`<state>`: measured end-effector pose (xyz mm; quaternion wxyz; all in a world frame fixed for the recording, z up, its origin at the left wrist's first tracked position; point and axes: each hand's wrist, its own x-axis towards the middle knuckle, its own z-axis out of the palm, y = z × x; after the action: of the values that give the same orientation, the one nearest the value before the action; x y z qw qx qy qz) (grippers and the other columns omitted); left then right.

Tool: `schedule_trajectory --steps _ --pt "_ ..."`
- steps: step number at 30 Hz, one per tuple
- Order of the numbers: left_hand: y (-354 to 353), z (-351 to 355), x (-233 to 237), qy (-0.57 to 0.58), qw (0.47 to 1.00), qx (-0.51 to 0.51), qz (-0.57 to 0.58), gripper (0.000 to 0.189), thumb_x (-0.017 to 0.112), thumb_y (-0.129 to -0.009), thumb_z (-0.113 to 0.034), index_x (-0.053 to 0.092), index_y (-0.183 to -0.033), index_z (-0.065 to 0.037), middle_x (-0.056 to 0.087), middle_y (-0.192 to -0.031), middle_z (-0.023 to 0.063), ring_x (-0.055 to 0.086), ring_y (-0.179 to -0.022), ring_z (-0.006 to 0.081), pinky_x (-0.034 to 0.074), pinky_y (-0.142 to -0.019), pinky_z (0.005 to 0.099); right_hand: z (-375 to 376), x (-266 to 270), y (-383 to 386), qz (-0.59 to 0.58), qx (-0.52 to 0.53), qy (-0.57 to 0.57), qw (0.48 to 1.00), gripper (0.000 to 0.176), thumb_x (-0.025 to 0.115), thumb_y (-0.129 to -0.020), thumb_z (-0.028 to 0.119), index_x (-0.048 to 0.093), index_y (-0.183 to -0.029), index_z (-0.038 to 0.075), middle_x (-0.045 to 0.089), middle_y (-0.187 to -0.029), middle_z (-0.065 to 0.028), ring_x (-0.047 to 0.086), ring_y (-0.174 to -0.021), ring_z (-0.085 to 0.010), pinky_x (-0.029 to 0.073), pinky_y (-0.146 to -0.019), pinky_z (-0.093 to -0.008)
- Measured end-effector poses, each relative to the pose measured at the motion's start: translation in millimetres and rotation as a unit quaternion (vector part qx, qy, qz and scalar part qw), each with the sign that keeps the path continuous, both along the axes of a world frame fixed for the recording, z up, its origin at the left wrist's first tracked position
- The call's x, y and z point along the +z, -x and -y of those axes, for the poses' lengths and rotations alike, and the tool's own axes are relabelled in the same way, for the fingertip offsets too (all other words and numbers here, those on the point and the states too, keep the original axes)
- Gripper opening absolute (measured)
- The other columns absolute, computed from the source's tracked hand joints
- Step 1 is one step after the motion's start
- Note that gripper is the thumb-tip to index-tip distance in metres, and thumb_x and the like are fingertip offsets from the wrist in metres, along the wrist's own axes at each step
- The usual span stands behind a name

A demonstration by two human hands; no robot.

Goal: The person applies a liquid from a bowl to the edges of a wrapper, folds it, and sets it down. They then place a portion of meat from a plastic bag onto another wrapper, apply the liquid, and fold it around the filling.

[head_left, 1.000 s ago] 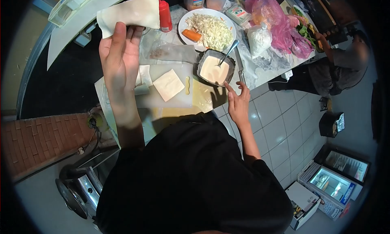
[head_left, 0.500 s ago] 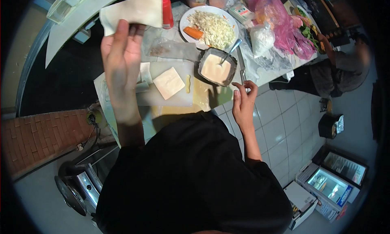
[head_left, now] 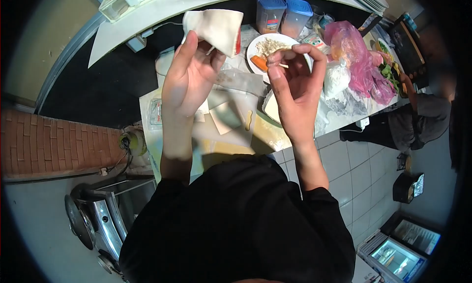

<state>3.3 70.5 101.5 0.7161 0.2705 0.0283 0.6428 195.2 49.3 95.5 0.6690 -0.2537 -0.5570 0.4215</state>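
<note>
Raised over the table, my left hand (head_left: pixel 191 84) pinches a pale square pastry wrapper (head_left: pixel 214 28) between thumb and fingers; the sheet sags and curves. My right hand (head_left: pixel 301 99) is lifted beside it with thumb and fingertips brought together, and a thin pale bit shows there, too small to name. Below lie another square wrapper (head_left: pixel 226 118) and a small yellowish strip (head_left: pixel 248 120) on the white cutting board (head_left: pixel 196 131). Behind my right hand, the bowl of creamy mixture (head_left: pixel 270 108) is mostly hidden. A plate (head_left: pixel 251 48) holds shredded cabbage and an orange carrot piece (head_left: pixel 258 63).
Two blue-lidded containers (head_left: pixel 271 18) stand at the back, under a curved shelf. Pink plastic bags (head_left: pixel 348 62) and a clear bag of white powder (head_left: pixel 337 79) are on the right. Another person (head_left: pixel 423 113) works at the table's far right end.
My right hand has risen from beside the bowl to a place near the wrapper, its fingers now curled together. The view has shifted, and the held wrapper bends more.
</note>
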Motion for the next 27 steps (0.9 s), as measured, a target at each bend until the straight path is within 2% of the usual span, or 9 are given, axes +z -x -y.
schedule_trajectory --steps 1,6,12,14,18,20,22,26,27 --pt "0 0 3 0.018 0.996 -0.058 0.072 0.049 0.048 -0.105 -0.024 0.035 -0.144 0.003 0.044 -0.136 0.0199 0.045 -0.119 0.0285 0.045 -0.104 0.0353 0 7 2 0.000 0.004 -0.004 1.000 0.050 0.067 -0.086 -0.005 0.039 -0.127 0.005 0.054 -0.109 -0.0084 0.055 -0.100 -0.0139 0.044 -0.084 -0.0275" --pt "-1 -1 2 0.016 0.990 -0.074 0.118 0.049 0.048 -0.105 -0.024 0.035 -0.143 0.004 0.045 -0.134 0.0193 0.045 -0.118 0.0274 0.045 -0.103 0.0350 0 27 13 0.017 0.027 -0.089 0.996 0.054 0.068 -0.083 -0.005 0.038 -0.127 0.006 0.054 -0.108 -0.0082 0.055 -0.099 -0.0145 0.043 -0.083 -0.0271" --pt "-5 4 5 -0.017 1.000 -0.010 0.006 0.046 0.047 -0.106 -0.026 0.039 -0.141 0.003 0.050 -0.134 0.0171 0.048 -0.124 0.0264 0.042 -0.105 0.0374 0 30 20 0.019 0.025 -0.088 0.996 0.057 0.069 -0.082 -0.005 0.036 -0.128 0.006 0.055 -0.108 -0.0088 0.055 -0.099 -0.0146 0.043 -0.082 -0.0270" --pt "-10 8 10 -0.082 0.984 0.081 -0.132 0.037 0.048 -0.105 -0.022 0.052 -0.131 0.005 0.057 -0.134 0.0149 0.051 -0.127 0.0235 0.038 -0.110 0.0385 1 30 22 0.024 0.026 -0.061 0.997 0.059 0.070 -0.081 -0.004 0.035 -0.128 0.006 0.055 -0.108 -0.0089 0.054 -0.099 -0.0141 0.043 -0.082 -0.0265" --pt "-15 13 17 -0.116 0.948 0.177 -0.237 0.037 0.059 -0.100 -0.016 0.053 -0.129 0.007 0.063 -0.124 0.0143 0.059 -0.117 0.0214 0.042 -0.107 0.0387 -5 32 16 0.051 -0.022 -0.088 0.995 0.061 0.072 -0.081 -0.001 0.036 -0.130 0.007 0.055 -0.111 -0.0085 0.054 -0.099 -0.0148 0.044 -0.084 -0.0283" --pt "-13 18 20 -0.115 0.950 0.169 -0.236 0.041 0.067 -0.095 -0.012 0.053 -0.129 0.006 0.064 -0.122 0.0132 0.061 -0.113 0.0192 0.046 -0.103 0.0360 -13 44 0 0.147 -0.090 -0.139 0.975 0.051 0.073 -0.083 0.009 0.049 -0.128 0.004 0.058 -0.118 -0.0083 0.055 -0.101 -0.0163 0.045 -0.086 -0.0305" --pt "-9 25 21 -0.096 0.930 0.118 -0.335 0.046 0.071 -0.092 -0.011 0.052 -0.130 0.005 0.064 -0.122 0.0121 0.062 -0.113 0.0173 0.048 -0.100 0.0322 -20 63 -15 0.225 -0.090 -0.160 0.957 0.048 0.074 -0.083 0.011 0.052 -0.126 0.005 0.061 -0.112 -0.0076 0.056 -0.099 -0.0162 0.045 -0.085 -0.0306" --pt "-14 27 17 -0.078 0.921 0.045 -0.379 0.048 0.072 -0.090 -0.008 0.051 -0.131 0.005 0.063 -0.122 0.0094 0.060 -0.113 0.0145 0.047 -0.100 0.0308 -23 82 -23 0.230 0.080 -0.074 0.967 0.058 0.071 -0.084 0.005 0.043 -0.134 0.008 0.061 -0.093 -0.0045 0.058 -0.084 -0.0128 0.046 -0.077 -0.0271" --pt "-18 26 13 -0.086 0.921 0.053 -0.376 0.047 0.071 -0.090 -0.005 0.051 -0.132 0.005 0.062 -0.122 0.0080 0.059 -0.113 0.0138 0.047 -0.100 0.0309 -17 89 -25 0.273 0.106 -0.019 0.956 0.069 0.070 -0.086 -0.002 0.033 -0.143 0.010 0.059 -0.095 -0.0060 0.057 -0.089 -0.0119 0.047 -0.085 -0.0267"
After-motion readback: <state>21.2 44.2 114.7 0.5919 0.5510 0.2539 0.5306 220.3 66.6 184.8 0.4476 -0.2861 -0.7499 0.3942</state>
